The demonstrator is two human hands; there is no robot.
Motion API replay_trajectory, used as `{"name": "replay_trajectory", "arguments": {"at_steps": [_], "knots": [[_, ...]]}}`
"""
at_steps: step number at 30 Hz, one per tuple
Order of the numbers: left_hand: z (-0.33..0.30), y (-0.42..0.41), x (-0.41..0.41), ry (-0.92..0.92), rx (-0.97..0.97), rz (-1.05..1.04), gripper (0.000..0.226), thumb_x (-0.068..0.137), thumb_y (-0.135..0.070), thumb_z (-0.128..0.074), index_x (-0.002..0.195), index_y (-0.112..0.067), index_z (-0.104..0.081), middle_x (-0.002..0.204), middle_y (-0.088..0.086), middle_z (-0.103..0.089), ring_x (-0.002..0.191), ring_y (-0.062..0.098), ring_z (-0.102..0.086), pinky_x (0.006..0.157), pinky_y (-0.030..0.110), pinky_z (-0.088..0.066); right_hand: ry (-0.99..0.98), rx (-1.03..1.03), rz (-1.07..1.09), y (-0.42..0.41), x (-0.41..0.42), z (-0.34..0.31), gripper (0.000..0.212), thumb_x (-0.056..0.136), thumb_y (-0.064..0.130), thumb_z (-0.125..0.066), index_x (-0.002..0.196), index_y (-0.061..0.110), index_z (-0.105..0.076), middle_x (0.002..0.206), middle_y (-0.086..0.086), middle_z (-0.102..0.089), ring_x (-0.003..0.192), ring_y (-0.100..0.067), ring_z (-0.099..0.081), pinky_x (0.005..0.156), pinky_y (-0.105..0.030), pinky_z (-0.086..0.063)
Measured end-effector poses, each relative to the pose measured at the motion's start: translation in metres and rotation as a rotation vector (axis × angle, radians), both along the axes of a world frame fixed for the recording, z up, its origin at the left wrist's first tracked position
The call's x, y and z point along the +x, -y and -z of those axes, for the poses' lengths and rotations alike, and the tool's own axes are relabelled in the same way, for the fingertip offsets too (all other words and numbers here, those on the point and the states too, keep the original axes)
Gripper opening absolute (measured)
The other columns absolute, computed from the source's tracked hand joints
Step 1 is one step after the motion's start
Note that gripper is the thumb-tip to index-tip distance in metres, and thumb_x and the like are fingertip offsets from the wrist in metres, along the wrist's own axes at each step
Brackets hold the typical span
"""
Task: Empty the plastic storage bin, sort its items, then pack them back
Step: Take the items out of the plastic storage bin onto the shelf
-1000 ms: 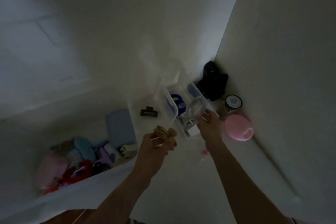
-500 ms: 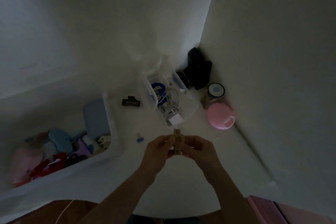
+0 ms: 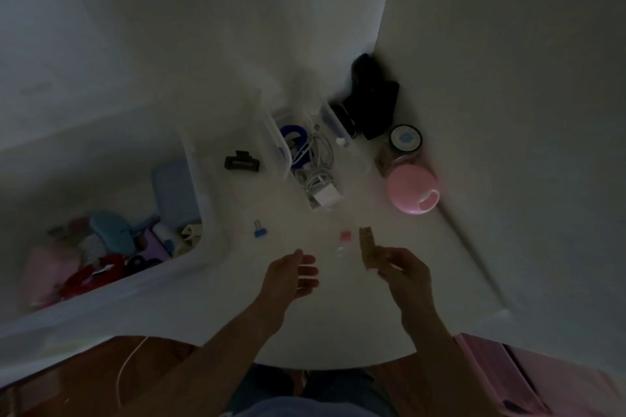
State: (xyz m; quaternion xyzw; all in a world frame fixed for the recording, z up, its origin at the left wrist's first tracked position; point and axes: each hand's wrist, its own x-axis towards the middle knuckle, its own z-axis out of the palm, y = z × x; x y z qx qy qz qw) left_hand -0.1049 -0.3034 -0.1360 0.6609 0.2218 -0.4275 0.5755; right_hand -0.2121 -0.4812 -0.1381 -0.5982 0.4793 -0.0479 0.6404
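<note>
**Still mid-sort, tan claw clip in hand**

Closest in, the left hand point(image 3: 294, 276) hangs above the white table point(image 3: 338, 322) with fingers loose and nothing in it; the right hand point(image 3: 403, 269) pinches a tan hair clip point(image 3: 368, 250) between thumb and fingers, teeth pointing away; just past that, a small pink piece point(image 3: 345, 235) and a blue binder clip point(image 3: 259, 229) lie loose on the table; further out sits a black claw clip point(image 3: 241, 162), so I'd guess the tan one belongs beside it; next move looks like a reach forward-left and a gentle set-down; the clear storage bin point(image 3: 306, 159) beyond it holds cables and a charger, so emptying isn't finished; the bigger tub point(image 3: 200, 179) on the left is packed with stuff too.
</note>
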Motion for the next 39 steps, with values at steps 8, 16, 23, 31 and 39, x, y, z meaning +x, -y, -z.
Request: {"name": "replay_trajectory", "arguments": {"at_steps": [8,16,23,31,39], "knots": [[0.001,-0.013,0.004,0.006,0.021,-0.03,0.034,0.102,-0.028,-0.046,0.096,-0.005,-0.069,0.093,0.017,-0.069,0.077,0.028,-0.066,0.073,0.035,-0.054,0.067,0.139,0.121,0.003,0.013,-0.001,0.02,0.092,0.022,-0.067,0.104,0.007,-0.072,0.095,-0.013,-0.075,0.089,-0.028,-0.073,0.077,-0.039,-0.056],[0.0,-0.035,0.014,-0.054,0.073,-0.102,0.034,0.101,-0.029,-0.048,0.101,-0.001,-0.068,0.094,0.018,-0.069,0.077,0.029,-0.065,0.076,0.038,-0.053,0.152,0.131,-0.111,-0.067,0.096,-0.02,0.011,0.088,0.01,-0.071,0.097,0.004,-0.071,0.087,-0.016,-0.075,0.076,-0.023,-0.07,0.067,-0.032,-0.057],[0.002,-0.079,0.027,-0.056,0.045,-0.216,0.032,0.102,-0.026,-0.049,0.098,-0.002,-0.068,0.083,0.013,-0.067,0.068,0.026,-0.063,0.065,0.034,-0.052,0.029,0.299,-0.093,-0.146,0.227,0.014,0.006,0.087,0.015,-0.071,0.085,0.009,-0.072,0.092,-0.011,-0.072,0.086,-0.025,-0.069,0.082,-0.046,-0.059],[-0.058,-0.14,0.026,0.189,-0.054,-0.052,0.028,0.102,-0.023,-0.048,0.097,-0.007,-0.07,0.088,0.011,-0.072,0.072,0.023,-0.067,0.068,0.032,-0.052,0.125,0.045,-0.069,-0.151,0.188,-0.038,0.017,0.088,0.007,-0.068,0.103,0.014,-0.07,0.093,-0.01,-0.073,0.078,-0.02,-0.069,0.065,-0.027,-0.056],[-0.111,-0.271,0.091,0.809,0.413,0.062,0.016,0.097,-0.024,-0.055,0.089,-0.035,-0.063,0.082,-0.024,-0.067,0.081,-0.004,-0.064,0.074,0.016,-0.053,0.186,-0.428,-0.734,-0.259,0.239,-0.093,0.022,0.088,0.025,-0.071,0.108,0.018,-0.067,0.102,0.0,-0.072,0.095,-0.018,-0.068,0.078,-0.025,-0.051]]}}
